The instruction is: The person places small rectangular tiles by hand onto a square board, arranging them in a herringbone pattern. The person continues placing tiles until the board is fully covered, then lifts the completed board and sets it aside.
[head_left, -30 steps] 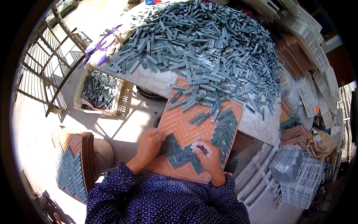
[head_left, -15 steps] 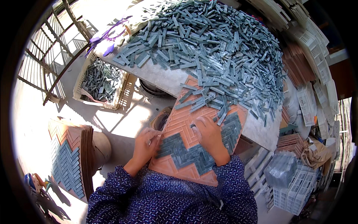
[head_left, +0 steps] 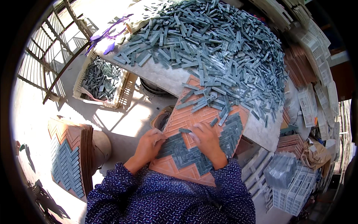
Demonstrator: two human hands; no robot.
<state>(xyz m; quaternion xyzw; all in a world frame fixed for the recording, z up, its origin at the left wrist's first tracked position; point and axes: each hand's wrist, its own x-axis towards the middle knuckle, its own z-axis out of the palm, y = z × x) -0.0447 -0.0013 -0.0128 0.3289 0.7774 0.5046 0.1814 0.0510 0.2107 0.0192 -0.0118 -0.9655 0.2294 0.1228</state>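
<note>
An orange moulded tray (head_left: 175,164) with herringbone grooves lies in front of me, its far end under loose strips. Dark green-grey strip tiles (head_left: 194,156) fill a zigzag band of its grooves. My right hand (head_left: 206,140) is over the tray, closed, with a strip tile (head_left: 184,130) sticking out left from its fingertips. Another strip tile (head_left: 213,121) lies just beyond its knuckles. My left hand (head_left: 150,145) is at the tray's left edge, fingers pinched together; whether they hold anything is hidden.
A big heap of strip tiles (head_left: 223,48) covers the table (head_left: 169,80). A cream crate (head_left: 121,89) of tile pieces stands on the floor to the left. Nearer is a stack of trays (head_left: 87,156), the top one partly tiled. White crates (head_left: 294,194) stand at right.
My right hand has shifted slightly, and the strip tile now shows at its fingertips, pointing left. My left hand has moved a little right, its fingers drawn closer together.
</note>
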